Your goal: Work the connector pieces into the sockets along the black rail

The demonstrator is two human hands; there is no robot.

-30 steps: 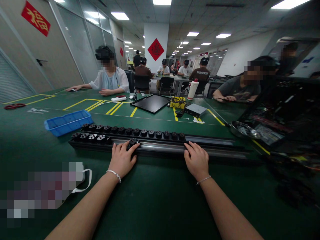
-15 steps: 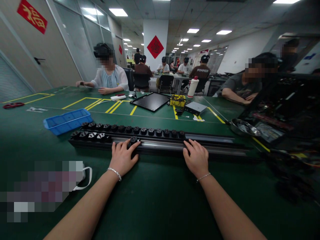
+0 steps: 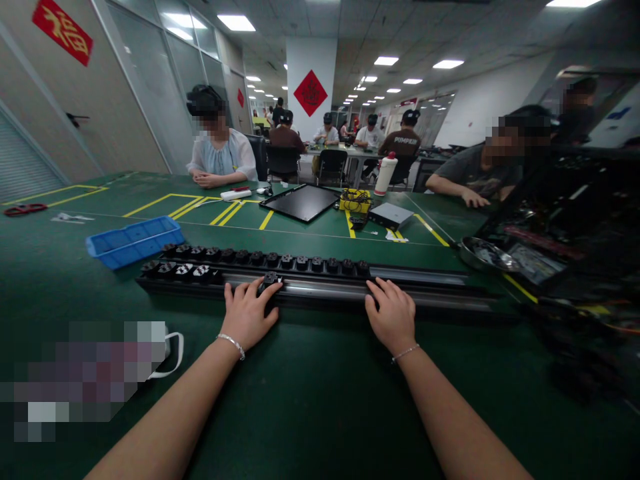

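Observation:
Two long black track rails lie side by side across the green table. On the near rail rest both of my hands. My left hand is open, its fingers over the rail's top and its thumb at the front side. The left index finger touches or lies close to a black socket module on that rail. Further right, my right hand is open, fingertips on the rail's top. Several socket modules sit at the near rail's left end. The far rail carries a row of black modules.
A blue bin stands behind the rails at left. A black panel, a grey box and a metal bowl lie further back. Dark equipment rises at right. Two co-workers sit across the table.
The socket module by my left hand sits slightly further right. My hands have barely moved. Across the table, the left co-worker's hands have come together, and the right co-worker's hand has shifted left.

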